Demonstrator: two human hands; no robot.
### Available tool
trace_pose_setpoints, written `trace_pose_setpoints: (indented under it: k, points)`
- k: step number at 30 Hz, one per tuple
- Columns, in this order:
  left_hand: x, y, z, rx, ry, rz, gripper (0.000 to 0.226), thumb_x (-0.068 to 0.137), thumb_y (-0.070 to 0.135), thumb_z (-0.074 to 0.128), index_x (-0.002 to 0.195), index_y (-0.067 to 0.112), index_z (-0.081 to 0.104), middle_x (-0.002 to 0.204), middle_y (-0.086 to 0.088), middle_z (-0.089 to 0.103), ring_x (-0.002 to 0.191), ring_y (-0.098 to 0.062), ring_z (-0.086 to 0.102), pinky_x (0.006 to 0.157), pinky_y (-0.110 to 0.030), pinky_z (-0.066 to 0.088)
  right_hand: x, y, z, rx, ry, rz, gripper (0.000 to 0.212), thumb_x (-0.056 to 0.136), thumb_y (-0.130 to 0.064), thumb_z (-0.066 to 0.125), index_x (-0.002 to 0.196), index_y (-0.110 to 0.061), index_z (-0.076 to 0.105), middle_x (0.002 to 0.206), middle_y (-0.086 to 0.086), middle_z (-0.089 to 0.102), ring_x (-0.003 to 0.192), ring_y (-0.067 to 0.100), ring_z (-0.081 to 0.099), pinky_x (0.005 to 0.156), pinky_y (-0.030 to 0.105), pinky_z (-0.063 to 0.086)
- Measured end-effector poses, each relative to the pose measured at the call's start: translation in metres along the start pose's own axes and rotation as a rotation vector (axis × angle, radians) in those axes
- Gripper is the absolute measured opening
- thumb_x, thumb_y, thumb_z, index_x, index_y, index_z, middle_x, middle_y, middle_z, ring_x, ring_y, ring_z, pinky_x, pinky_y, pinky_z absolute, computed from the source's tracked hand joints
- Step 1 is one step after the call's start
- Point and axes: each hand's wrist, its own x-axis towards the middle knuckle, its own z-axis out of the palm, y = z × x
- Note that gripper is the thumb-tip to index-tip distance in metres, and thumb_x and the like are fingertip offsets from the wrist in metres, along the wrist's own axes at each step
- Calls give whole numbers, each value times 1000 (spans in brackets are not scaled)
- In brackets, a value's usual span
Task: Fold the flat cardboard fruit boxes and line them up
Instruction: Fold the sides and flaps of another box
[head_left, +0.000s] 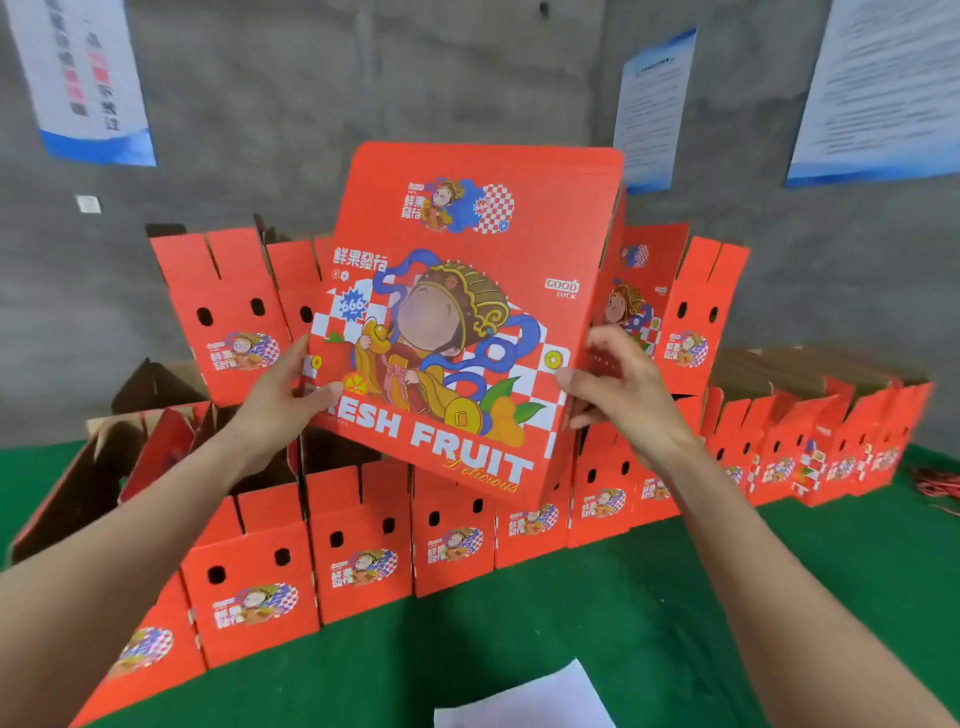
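I hold a red cardboard fruit box (467, 291) in the air, its printed "FRESH FRUIT" face toward me and tilted, its lid flap standing up at the top. My left hand (283, 395) grips its left edge, thumb on the front face. At the right edge my right hand (623, 389) holds it with curled fingers and the thumb on the front. Below and behind, several folded red boxes (358, 540) stand side by side in a row on the green table (675, 597).
A second tier of red boxes (223, 306) stands behind, against the grey wall. More boxes (810, 447) lean in a row at the right. A white sheet (530, 701) lies at the near table edge. Red cords (935, 488) lie at the far right.
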Motion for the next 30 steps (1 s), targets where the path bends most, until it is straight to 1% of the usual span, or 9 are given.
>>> trace_pose_setpoints:
  k: [3, 5, 8, 10, 12, 16, 20, 25, 30]
  points:
    - [39, 9, 47, 131, -93, -8, 52, 94, 9, 55, 141, 20, 38, 111, 22, 57, 99, -1, 59, 80, -13, 47, 26, 14, -25, -35, 252, -22, 25, 80, -14, 72, 80, -30, 53, 70, -9, 62, 57, 19, 57, 44, 26, 49]
    - [57, 6, 78, 251, -160, -18, 53, 97, 16, 51, 146, 16, 32, 135, 13, 48, 124, -15, 49, 101, -20, 38, 44, 28, -36, -68, 380, -34, 28, 77, -15, 74, 78, -30, 51, 73, -2, 59, 55, 16, 52, 44, 26, 45]
    - [74, -13, 113, 513, -264, -39, 53, 100, 24, 43, 149, 15, 26, 155, -3, 27, 140, -21, 30, 109, -21, 21, 69, 56, -46, -322, 567, -24, 30, 70, -19, 78, 84, -29, 53, 97, 8, 55, 80, 23, 56, 74, 36, 50]
    - [82, -31, 131, 682, -371, -8, 51, 102, 28, 37, 149, 13, 25, 157, -6, 21, 143, -21, 23, 114, -24, 18, 85, 75, -50, -457, 635, 17, 32, 68, -21, 77, 93, -25, 57, 125, 14, 41, 86, 23, 62, 82, 30, 45]
    - [88, -49, 146, 812, -483, 19, 50, 103, 29, 31, 150, 15, 22, 159, -6, 14, 146, -20, 15, 117, -32, 17, 99, 93, -49, -531, 650, 56, 36, 68, -23, 76, 100, -23, 60, 142, 20, 22, 81, 25, 66, 80, 26, 43]
    - [97, -76, 172, 948, -684, 92, 49, 103, 31, 24, 152, 30, 13, 160, 0, -1, 147, -22, 5, 114, -49, 23, 126, 126, -41, -605, 672, 62, 40, 72, -29, 73, 109, -21, 60, 150, 21, 11, 86, 32, 64, 82, 31, 48]
    - [104, -88, 197, 950, -781, 163, 45, 104, 29, 26, 149, 32, 26, 160, 7, 0, 147, -15, 7, 118, -36, 19, 149, 143, -36, -634, 646, 75, 44, 73, -30, 72, 114, -23, 57, 152, 20, 4, 87, 37, 62, 83, 35, 50]
    - [110, -96, 200, 916, -708, 214, 37, 102, 25, 35, 136, 25, 50, 155, 8, 24, 142, -10, 26, 115, -30, 24, 166, 156, -61, -648, 639, 104, 46, 70, -30, 73, 113, -24, 55, 152, 18, 8, 81, 34, 64, 81, 34, 51]
    - [111, -102, 199, 820, -651, 237, 39, 101, 22, 40, 139, 21, 45, 152, 7, 31, 135, -13, 37, 108, -19, 25, 177, 164, -78, -673, 610, 138, 43, 73, -32, 71, 111, -24, 53, 154, 19, 10, 84, 35, 63, 76, 31, 46]
